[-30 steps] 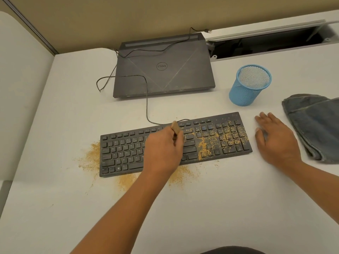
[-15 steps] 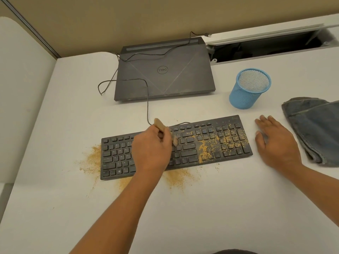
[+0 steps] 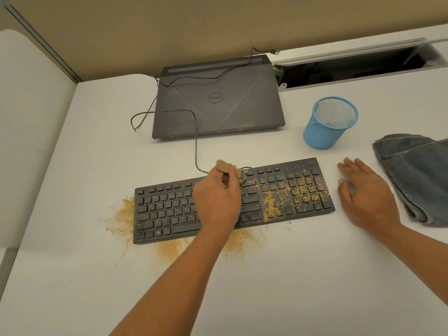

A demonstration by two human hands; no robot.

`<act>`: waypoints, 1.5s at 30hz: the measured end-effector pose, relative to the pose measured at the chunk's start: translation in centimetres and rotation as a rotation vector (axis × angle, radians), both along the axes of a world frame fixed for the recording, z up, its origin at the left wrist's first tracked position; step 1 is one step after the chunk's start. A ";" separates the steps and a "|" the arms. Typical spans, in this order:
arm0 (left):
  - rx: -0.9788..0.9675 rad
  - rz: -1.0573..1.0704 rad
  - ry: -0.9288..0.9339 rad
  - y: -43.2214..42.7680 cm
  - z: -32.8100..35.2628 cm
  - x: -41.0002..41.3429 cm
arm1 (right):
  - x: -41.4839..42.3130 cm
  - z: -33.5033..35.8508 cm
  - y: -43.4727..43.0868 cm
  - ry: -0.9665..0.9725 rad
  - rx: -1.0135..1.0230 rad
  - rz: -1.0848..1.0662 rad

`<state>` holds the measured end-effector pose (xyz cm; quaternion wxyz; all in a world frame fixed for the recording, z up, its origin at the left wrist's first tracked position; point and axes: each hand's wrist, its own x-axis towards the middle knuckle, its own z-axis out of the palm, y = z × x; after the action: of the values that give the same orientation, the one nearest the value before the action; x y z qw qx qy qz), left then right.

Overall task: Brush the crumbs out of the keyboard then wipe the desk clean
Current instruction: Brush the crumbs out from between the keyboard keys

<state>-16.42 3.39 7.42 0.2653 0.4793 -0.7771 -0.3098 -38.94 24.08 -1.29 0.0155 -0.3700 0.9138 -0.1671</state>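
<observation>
Left hand (image 3: 218, 202) grips the brush (image 3: 224, 166) over the keyboard (image 3: 164, 209), likely for sweeping; right hand (image 3: 366, 197) lies flat beside it. Cloth (image 3: 417, 175) waits at the desk (image 3: 291, 287)'s right edge.

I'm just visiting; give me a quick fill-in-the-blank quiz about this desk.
The left hand holds a small ____ over the keyboard.
Crumbs cover the keys at the keyboard's ____ end.
The right hand lies flat on the desk between the keyboard and the ____.
The mesh cup is coloured ____.
Answers: brush, right, cloth, blue.
</observation>
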 end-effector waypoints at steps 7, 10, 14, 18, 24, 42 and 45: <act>-0.061 0.095 -0.062 -2.4 0.9 1.7 | 0.1 0.0 0.0 -0.001 -0.018 -0.006; -0.023 -0.041 -0.096 -0.6 0.5 0.1 | 0.1 0.1 0.0 -0.005 -0.016 -0.005; -0.020 -0.124 -0.026 0.7 0.6 -1.6 | 0.1 0.0 0.0 -0.002 -0.013 -0.003; -0.100 -0.008 0.001 -1.5 1.1 0.1 | 0.0 0.0 0.0 -0.002 -0.015 0.001; -0.020 -0.041 -0.036 -0.1 0.3 -0.8 | 0.0 0.1 0.0 0.002 -0.018 0.005; -0.003 0.115 -0.064 -1.3 0.4 4.9 | 0.1 -0.2 0.1 0.016 -0.052 0.010; 0.023 -0.035 -0.008 0.0 0.6 3.6 | 0.0 -0.2 0.1 0.007 -0.044 0.011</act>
<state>-12.87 3.35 8.05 0.2514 0.4700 -0.7828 -0.3213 -38.92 24.16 -1.51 0.0051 -0.3756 0.9079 -0.1860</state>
